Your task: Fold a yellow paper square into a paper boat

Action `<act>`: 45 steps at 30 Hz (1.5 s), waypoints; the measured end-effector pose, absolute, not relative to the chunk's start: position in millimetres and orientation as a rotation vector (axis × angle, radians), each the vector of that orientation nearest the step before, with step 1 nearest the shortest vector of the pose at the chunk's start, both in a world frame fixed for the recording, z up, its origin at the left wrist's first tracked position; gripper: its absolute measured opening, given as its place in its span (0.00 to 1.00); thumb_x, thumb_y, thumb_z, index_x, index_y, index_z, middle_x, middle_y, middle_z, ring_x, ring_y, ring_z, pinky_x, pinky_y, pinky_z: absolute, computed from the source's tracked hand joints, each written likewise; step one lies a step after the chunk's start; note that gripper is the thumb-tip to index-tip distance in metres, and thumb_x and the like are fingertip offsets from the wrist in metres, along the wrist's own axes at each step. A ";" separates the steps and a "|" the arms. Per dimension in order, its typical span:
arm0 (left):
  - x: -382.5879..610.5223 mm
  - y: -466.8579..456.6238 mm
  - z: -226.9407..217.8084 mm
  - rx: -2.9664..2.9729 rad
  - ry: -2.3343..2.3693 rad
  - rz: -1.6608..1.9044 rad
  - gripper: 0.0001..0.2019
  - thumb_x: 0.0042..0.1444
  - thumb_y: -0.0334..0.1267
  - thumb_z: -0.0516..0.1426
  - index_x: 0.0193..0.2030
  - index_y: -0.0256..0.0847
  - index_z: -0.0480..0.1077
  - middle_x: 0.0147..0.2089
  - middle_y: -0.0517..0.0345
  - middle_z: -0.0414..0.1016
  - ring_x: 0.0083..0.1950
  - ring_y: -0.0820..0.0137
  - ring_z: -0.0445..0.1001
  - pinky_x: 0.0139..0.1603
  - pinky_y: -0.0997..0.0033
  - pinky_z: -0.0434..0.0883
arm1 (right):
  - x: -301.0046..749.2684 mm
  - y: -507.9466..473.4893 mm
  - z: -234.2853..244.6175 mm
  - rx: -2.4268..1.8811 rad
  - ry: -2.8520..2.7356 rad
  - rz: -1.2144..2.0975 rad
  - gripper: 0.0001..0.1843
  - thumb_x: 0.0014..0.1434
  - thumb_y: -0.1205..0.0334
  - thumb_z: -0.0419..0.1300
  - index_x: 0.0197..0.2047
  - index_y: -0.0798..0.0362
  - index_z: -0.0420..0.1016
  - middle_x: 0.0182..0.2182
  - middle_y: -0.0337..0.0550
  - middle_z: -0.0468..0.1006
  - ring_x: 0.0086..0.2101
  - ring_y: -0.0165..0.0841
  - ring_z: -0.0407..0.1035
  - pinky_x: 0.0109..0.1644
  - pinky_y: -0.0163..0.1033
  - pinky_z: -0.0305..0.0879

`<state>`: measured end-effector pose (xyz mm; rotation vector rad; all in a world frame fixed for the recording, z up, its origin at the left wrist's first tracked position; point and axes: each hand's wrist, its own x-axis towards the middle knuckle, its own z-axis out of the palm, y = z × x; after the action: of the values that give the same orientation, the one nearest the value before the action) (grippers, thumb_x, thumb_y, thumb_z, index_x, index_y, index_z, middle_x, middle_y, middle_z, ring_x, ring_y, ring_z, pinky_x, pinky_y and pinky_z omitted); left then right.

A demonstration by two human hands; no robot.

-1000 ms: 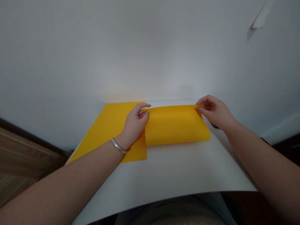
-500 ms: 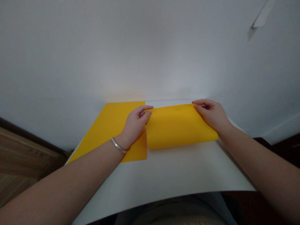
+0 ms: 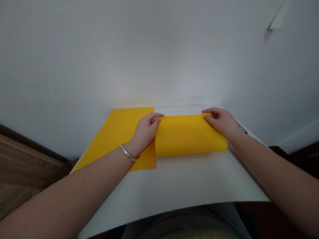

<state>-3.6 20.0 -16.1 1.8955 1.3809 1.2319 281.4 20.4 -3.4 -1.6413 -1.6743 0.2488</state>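
A yellow sheet of paper (image 3: 189,134) is bent over on itself, with a rounded fold toward me and its free edge at the back. My left hand (image 3: 147,129), a silver bangle on its wrist, pinches the back left corner between thumb and fingers. At the back right corner, my right hand (image 3: 220,121) pinches the same sheet. A second yellow sheet (image 3: 119,129) lies flat to the left, partly under my left hand and forearm.
The white tabletop (image 3: 181,186) stands against a pale wall (image 3: 159,53). By my right wrist, a thin dark object (image 3: 242,128) lies near the table's right edge. Wooden furniture (image 3: 22,166) is at the left. A white strip (image 3: 280,16) hangs on the wall.
My right hand has shifted slightly left, and the bent sheet's back edge has come down a little at the right. The thin dark object has come into view beside my right wrist.
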 end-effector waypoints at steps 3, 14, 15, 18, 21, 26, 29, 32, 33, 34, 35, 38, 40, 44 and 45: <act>-4.0 19.4 -11.6 2.103 1.447 1.092 0.12 0.57 0.36 0.53 0.43 0.41 0.75 0.34 0.57 0.76 0.33 0.68 0.71 0.35 0.72 0.66 | 282.4 24.3 -4.9 -1.700 -1.817 0.128 0.14 0.52 0.60 0.59 0.42 0.49 0.78 0.26 0.38 0.74 0.27 0.32 0.67 0.31 0.38 0.62; -13.8 42.1 -12.3 2.453 1.341 0.774 0.15 0.57 0.31 0.50 0.37 0.46 0.79 0.40 0.54 0.79 0.41 0.63 0.75 0.47 0.67 0.68 | 274.5 31.2 0.3 -1.726 -1.969 0.138 0.11 0.53 0.67 0.54 0.32 0.49 0.78 0.32 0.41 0.81 0.31 0.35 0.72 0.35 0.39 0.64; -14.9 44.1 -11.7 2.458 1.349 0.763 0.15 0.57 0.31 0.51 0.38 0.46 0.79 0.39 0.54 0.79 0.41 0.64 0.75 0.47 0.68 0.68 | 273.1 30.6 1.7 -1.739 -1.977 0.146 0.12 0.54 0.67 0.54 0.33 0.49 0.80 0.32 0.41 0.81 0.31 0.34 0.72 0.35 0.39 0.64; -15.6 48.9 -8.3 2.469 1.421 0.692 0.16 0.56 0.30 0.51 0.39 0.45 0.80 0.39 0.54 0.80 0.40 0.65 0.76 0.46 0.68 0.69 | 269.5 30.9 3.8 -1.817 -2.041 0.125 0.15 0.55 0.66 0.54 0.37 0.47 0.82 0.31 0.41 0.82 0.28 0.34 0.71 0.35 0.38 0.65; -12.3 53.3 -5.5 2.550 1.486 0.537 0.18 0.54 0.26 0.50 0.43 0.44 0.79 0.40 0.55 0.80 0.41 0.67 0.76 0.48 0.69 0.69 | 267.9 35.7 3.0 -1.895 -2.106 0.084 0.16 0.56 0.67 0.53 0.39 0.48 0.82 0.34 0.42 0.82 0.30 0.33 0.72 0.37 0.36 0.65; -3.8 59.2 -7.6 2.785 1.528 0.383 0.20 0.54 0.24 0.50 0.47 0.45 0.78 0.44 0.55 0.80 0.46 0.67 0.75 0.50 0.70 0.68 | 272.6 48.6 -2.0 -1.961 -2.121 0.084 0.16 0.57 0.65 0.53 0.41 0.47 0.82 0.38 0.41 0.82 0.34 0.33 0.73 0.39 0.35 0.65; -0.4 59.0 -9.8 2.915 1.491 0.345 0.19 0.55 0.24 0.51 0.47 0.45 0.78 0.42 0.53 0.79 0.45 0.66 0.74 0.49 0.69 0.68 | 277.0 53.0 -4.4 -1.961 -2.125 0.092 0.16 0.57 0.65 0.53 0.40 0.47 0.82 0.39 0.42 0.82 0.36 0.34 0.73 0.40 0.35 0.65; 0.4 57.9 -10.9 2.997 1.415 0.368 0.18 0.57 0.26 0.52 0.46 0.44 0.78 0.40 0.52 0.78 0.45 0.64 0.73 0.49 0.67 0.67 | 279.1 53.8 -4.7 -1.946 -2.138 0.067 0.16 0.57 0.64 0.53 0.40 0.47 0.82 0.40 0.42 0.82 0.38 0.35 0.74 0.42 0.36 0.65; 0.1 57.9 -11.2 3.006 1.401 0.378 0.17 0.57 0.26 0.52 0.45 0.44 0.78 0.40 0.52 0.78 0.44 0.64 0.73 0.48 0.67 0.67 | 279.3 53.9 -4.5 -1.937 -2.153 0.052 0.16 0.57 0.65 0.53 0.40 0.47 0.82 0.40 0.42 0.82 0.39 0.36 0.74 0.43 0.36 0.65; -0.4 58.3 -11.6 3.010 1.392 0.386 0.17 0.57 0.26 0.52 0.45 0.44 0.78 0.40 0.52 0.78 0.44 0.64 0.73 0.48 0.66 0.67 | 279.5 54.3 -4.4 -1.926 -2.172 0.037 0.16 0.57 0.65 0.52 0.40 0.47 0.82 0.41 0.43 0.81 0.40 0.36 0.73 0.44 0.37 0.65; -1.0 59.0 -12.2 3.013 1.379 0.394 0.16 0.57 0.26 0.52 0.45 0.43 0.78 0.40 0.52 0.78 0.44 0.64 0.73 0.48 0.66 0.67 | 279.6 55.1 -4.4 -1.915 -2.194 0.026 0.17 0.57 0.66 0.52 0.40 0.47 0.82 0.42 0.43 0.81 0.40 0.37 0.73 0.45 0.37 0.65; -3.2 62.4 -14.9 3.023 1.334 0.415 0.16 0.58 0.26 0.52 0.45 0.43 0.78 0.39 0.52 0.78 0.44 0.64 0.72 0.48 0.66 0.67 | 280.5 59.7 -5.7 -1.895 -2.249 0.026 0.17 0.57 0.66 0.51 0.40 0.48 0.82 0.41 0.43 0.81 0.40 0.37 0.74 0.45 0.38 0.65; -4.2 64.4 -17.0 3.025 1.316 0.421 0.16 0.58 0.25 0.52 0.44 0.43 0.78 0.39 0.52 0.77 0.43 0.65 0.72 0.48 0.67 0.67 | 281.5 63.0 -7.1 -1.886 -2.273 0.040 0.17 0.56 0.67 0.52 0.39 0.48 0.82 0.40 0.43 0.82 0.40 0.37 0.74 0.44 0.38 0.65; -4.6 64.6 -18.3 3.043 1.305 0.390 0.15 0.58 0.26 0.53 0.45 0.43 0.78 0.39 0.52 0.77 0.43 0.65 0.72 0.47 0.67 0.67 | 282.6 64.6 -8.1 -1.888 -2.256 0.039 0.17 0.56 0.66 0.53 0.40 0.48 0.83 0.40 0.43 0.82 0.40 0.38 0.74 0.45 0.39 0.66; -4.3 63.8 -17.8 3.046 1.308 0.383 0.15 0.59 0.26 0.53 0.45 0.43 0.78 0.39 0.52 0.77 0.44 0.64 0.72 0.47 0.67 0.67 | 282.6 64.1 -7.9 -1.899 -2.238 0.037 0.17 0.56 0.65 0.53 0.40 0.47 0.83 0.40 0.42 0.82 0.39 0.38 0.74 0.45 0.39 0.66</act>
<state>-4.3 63.8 -17.8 3.0458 1.3076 0.3830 282.6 64.1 -7.9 -1.8989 -2.2380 0.0369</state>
